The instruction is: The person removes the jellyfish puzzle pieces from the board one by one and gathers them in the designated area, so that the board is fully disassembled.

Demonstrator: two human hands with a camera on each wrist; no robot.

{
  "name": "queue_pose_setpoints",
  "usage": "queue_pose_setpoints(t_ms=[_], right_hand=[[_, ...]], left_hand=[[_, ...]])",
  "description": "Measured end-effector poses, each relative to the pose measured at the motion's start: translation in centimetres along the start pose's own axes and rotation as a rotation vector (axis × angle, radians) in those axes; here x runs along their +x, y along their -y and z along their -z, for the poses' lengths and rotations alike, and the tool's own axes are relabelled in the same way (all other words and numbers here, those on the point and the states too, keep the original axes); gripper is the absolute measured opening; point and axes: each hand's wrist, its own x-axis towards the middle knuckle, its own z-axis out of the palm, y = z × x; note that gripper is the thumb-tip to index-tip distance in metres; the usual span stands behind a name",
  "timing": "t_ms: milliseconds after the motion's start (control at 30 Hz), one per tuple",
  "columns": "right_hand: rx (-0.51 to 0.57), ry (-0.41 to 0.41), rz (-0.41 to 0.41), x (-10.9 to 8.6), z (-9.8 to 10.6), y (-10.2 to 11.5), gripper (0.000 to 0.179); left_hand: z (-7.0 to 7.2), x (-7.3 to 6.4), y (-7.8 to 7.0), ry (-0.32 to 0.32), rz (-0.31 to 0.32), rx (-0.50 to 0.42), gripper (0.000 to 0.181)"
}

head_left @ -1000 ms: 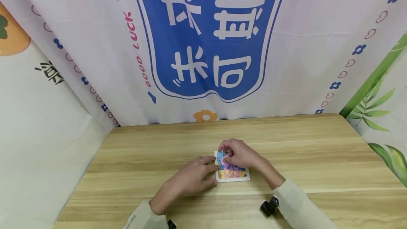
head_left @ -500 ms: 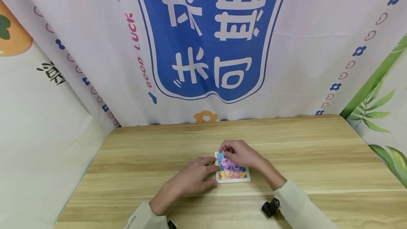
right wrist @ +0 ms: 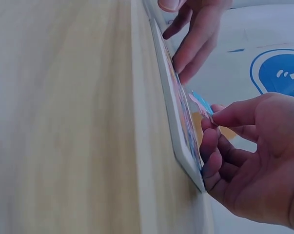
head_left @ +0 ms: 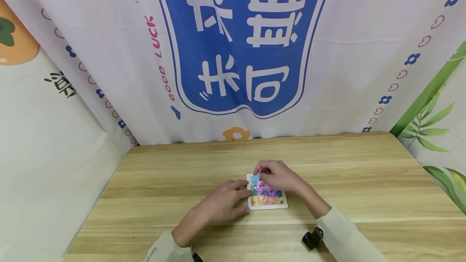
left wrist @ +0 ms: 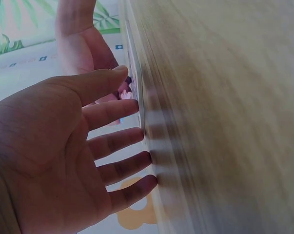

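Note:
A small white-framed jigsaw puzzle (head_left: 269,208) with a pink octopus picture lies flat on the table. My right hand (head_left: 277,176) is over its upper part, pinching a puzzle piece (right wrist: 201,103) between thumb and fingers. Pink and light blue show on that piece, which is tilted up off the picture in the right wrist view. Curled lower fingers of the right hand come right down at the puzzle's edge. Along the left side of the frame, my left hand (head_left: 223,203) has its fingers spread and nearly straight, fingertips at the rim.
The wood-grain table (head_left: 174,189) extends around the puzzle on every side. A printed white curtain (head_left: 338,84) hangs behind its far edge. Black wrist devices, one a black mount (head_left: 312,238), sit by the sleeves close to the tabletop.
My right hand has shifted slightly right with the pinched piece, which changes its tilt over the upper left of the picture. The left hand stays at the frame.

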Motion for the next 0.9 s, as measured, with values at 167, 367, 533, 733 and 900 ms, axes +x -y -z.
queue_pose_setpoints(t_ms=[167, 367, 533, 733, 900], right_hand=[[0.020, -0.022, -0.048, -0.7, 0.7, -0.5, 0.016], [0.032, -0.031, -0.053, -2.2, 2.2, -1.9, 0.015], [0.023, -0.041, -0.071, -3.6, 3.5, -3.4, 0.014], [0.018, -0.048, -0.089, -5.1, 5.2, -4.7, 0.014], [0.029, -0.042, -0.098, -6.2, 6.1, -5.3, 0.014]], left_hand=[[0.0, -0.1, 0.0, -0.001, 0.016, -0.013, 0.049], [-0.1, -0.2, -0.1, 0.002, 0.027, -0.005, 0.049], [-0.1, -0.2, -0.2, 0.016, 0.033, 0.000, 0.051], [-0.1, -0.3, -0.3, 0.013, 0.033, 0.012, 0.051], [-0.2, -0.3, -0.3, 0.005, 0.037, 0.014, 0.050]])
